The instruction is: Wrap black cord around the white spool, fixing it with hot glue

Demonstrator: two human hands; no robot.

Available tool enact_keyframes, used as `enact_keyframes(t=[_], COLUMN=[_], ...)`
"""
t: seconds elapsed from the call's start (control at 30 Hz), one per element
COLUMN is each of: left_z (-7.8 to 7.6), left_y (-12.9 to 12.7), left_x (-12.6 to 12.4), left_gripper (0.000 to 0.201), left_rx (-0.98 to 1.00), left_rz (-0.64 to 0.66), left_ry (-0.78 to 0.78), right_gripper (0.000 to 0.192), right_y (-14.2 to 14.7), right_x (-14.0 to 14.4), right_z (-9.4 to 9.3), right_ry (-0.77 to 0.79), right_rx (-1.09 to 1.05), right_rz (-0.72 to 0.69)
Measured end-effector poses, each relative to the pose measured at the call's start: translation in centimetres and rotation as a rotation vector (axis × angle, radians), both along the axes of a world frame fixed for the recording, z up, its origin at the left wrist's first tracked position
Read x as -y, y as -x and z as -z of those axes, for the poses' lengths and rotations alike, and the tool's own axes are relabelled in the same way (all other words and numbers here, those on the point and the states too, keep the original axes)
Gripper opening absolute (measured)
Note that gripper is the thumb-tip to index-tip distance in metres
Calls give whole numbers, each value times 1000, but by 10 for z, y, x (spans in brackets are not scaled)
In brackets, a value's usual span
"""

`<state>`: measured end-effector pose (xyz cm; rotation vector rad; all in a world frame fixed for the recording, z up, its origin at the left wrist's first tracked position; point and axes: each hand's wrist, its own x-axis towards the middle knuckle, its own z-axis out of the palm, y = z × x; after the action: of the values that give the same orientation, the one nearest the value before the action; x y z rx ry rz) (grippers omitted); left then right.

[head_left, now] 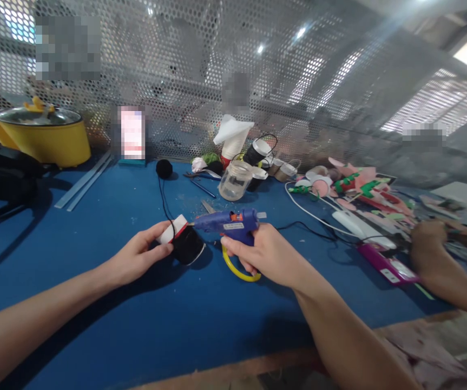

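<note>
My left hand [152,249] is closed around the white and red end of a paper cup [188,245], tilted on its side above the table. Black yarn is wound over much of the cup. A strand runs from it to a black yarn ball [164,169] farther back. In my right hand [265,249] is a blue hot glue gun [229,225], with a yellow ring-like piece [237,271] below its grip. The gun's nozzle points left and is at the cup's edge; whether it touches cannot be made out.
Behind my hands stand a clear plastic jar [233,181] and several cups. A yellow pot [46,138], a lit phone [132,134] and metal rulers [85,179] are at the left. Craft pieces, a purple power strip [385,264] and another person's hand [432,249] occupy the right.
</note>
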<state>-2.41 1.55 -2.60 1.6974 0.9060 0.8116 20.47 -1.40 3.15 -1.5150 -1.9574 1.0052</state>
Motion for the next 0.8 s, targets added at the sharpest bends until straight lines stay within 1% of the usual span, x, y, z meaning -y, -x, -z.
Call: enact_keyframes(t=[0.2,0.37,0.53,0.8], left_z=[-1,0,0,-3], left_y=[-1,0,-1,-2], left_x=[1,0,0,1], left_gripper=[38,34,35,34], left_rx=[28,11,18,43], left_rz=[-24,-14,-44,-45], left_ry=[34,24,45,63], right_gripper=[25,24,25,25], right_y=[-1,-2,-2,-1], right_x=[-2,0,-4,-1], right_z=[1,0,1,-1], right_ry=[8,32,13,6], right_rx=[-9,-46,-23,-14], right_rz=[10,-19,8,-21])
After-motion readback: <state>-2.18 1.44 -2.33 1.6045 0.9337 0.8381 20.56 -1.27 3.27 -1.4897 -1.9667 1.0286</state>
